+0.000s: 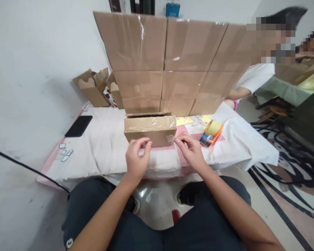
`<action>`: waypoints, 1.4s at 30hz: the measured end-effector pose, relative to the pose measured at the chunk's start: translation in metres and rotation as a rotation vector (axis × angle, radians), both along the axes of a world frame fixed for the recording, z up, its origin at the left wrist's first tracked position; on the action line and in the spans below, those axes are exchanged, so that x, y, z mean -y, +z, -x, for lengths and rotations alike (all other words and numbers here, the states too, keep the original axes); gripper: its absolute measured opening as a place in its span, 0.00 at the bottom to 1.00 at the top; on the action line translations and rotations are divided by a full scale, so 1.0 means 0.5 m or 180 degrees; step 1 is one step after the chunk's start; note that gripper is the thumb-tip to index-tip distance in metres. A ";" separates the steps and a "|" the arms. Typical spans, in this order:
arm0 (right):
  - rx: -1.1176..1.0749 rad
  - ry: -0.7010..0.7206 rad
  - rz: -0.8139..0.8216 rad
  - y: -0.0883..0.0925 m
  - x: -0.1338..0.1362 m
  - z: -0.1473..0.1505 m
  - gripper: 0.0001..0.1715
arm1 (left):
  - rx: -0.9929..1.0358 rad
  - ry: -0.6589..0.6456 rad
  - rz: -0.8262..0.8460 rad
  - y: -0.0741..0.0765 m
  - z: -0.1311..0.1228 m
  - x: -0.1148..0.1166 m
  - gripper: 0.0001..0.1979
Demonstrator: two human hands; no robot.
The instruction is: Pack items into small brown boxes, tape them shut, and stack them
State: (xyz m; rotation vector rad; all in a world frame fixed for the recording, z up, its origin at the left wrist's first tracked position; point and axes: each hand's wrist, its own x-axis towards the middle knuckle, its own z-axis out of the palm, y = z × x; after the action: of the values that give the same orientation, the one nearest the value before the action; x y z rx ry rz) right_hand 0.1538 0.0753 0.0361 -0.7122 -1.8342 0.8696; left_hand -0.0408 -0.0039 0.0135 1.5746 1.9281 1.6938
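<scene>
A small cardboard box (150, 136) with clear tape along its top edge stands on the cloth-covered table (108, 153). My left hand (138, 155) is at the box's lower front, thumb and forefinger apart, nothing visible between them. At the box's right front corner, my right hand (189, 150) pinches a loose end of clear tape (170, 138), which lies over that corner. An orange and blue tape dispenser (210, 134) with a yellowish roll rests to the right of my right hand.
Stacked cardboard boxes (184, 66) form a wall behind the small box. Open cartons (92, 89) stand at the back left, and a black phone (79, 126) lies on the left. A person in a white sleeve (256, 78) is at the right, behind the stack.
</scene>
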 end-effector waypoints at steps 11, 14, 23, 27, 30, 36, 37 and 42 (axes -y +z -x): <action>0.0488 0.0308 0.1856 0.146 -0.095 0.141 0.18 | -0.1879 -0.0027 0.0862 0.065 0.071 -0.076 0.33; 0.0608 0.0266 0.2367 0.154 -0.115 0.176 0.12 | -0.1692 -0.0001 0.0953 0.057 0.067 -0.070 0.36; 0.1390 0.0039 0.3476 0.166 -0.166 0.225 0.23 | -0.1413 -0.0009 0.0811 0.047 0.073 -0.066 0.33; 0.1759 -0.0060 0.3565 0.172 -0.163 0.239 0.25 | -0.1272 0.0036 0.0834 0.045 0.071 -0.069 0.33; 0.1945 -0.0179 0.3405 0.173 -0.162 0.247 0.25 | -0.1240 0.0028 0.0831 0.042 0.070 -0.072 0.32; 0.2321 -0.0463 0.3134 0.166 -0.169 0.258 0.16 | -0.1461 0.0043 0.0844 0.037 0.065 -0.071 0.23; 0.2375 -0.0528 0.3077 0.167 -0.166 0.261 0.16 | -0.1487 0.0044 0.0848 0.037 0.064 -0.070 0.23; 0.2866 -0.0754 0.2663 0.190 -0.140 0.276 0.22 | -0.1475 0.0032 0.0814 0.035 0.063 -0.069 0.22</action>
State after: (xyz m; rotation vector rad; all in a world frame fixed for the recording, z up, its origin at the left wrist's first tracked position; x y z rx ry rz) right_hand 0.0158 0.1452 0.1310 -2.0656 -2.0076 1.2816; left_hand -0.0724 0.0306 0.0311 1.9759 2.2444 1.0881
